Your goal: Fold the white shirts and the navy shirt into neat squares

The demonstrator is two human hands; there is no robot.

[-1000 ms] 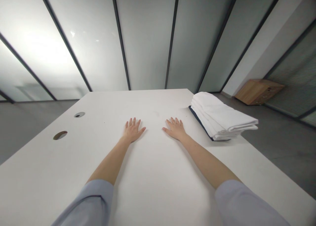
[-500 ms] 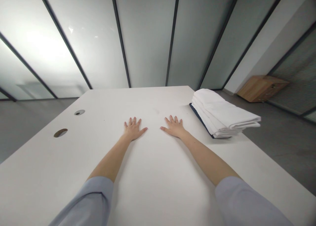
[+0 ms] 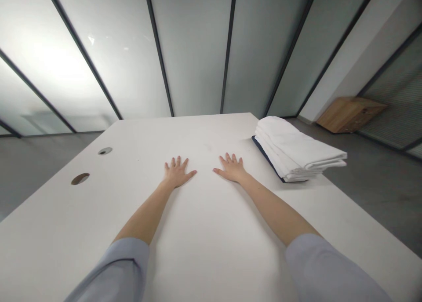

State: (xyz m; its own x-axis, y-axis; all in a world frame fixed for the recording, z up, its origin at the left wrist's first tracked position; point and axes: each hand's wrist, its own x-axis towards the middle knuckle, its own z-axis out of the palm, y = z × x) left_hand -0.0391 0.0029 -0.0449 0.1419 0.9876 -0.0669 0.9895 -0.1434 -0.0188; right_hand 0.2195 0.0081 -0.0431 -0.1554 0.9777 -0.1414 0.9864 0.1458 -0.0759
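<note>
While the left grip [image 3: 177,172] and right grip [image 3: 232,168] rest palm-down on the counter [image 3: 214,231], splayed wide and holding nothing, the white cloth stack [image 3: 296,143] lies right of the right grip, the nearer one, its long axis hard to judge.

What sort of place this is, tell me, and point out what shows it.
Probably an office or meeting room: frosted glass panels in dark frames, a large white table with two round holes in its top, and a low wooden cabinet.
</note>
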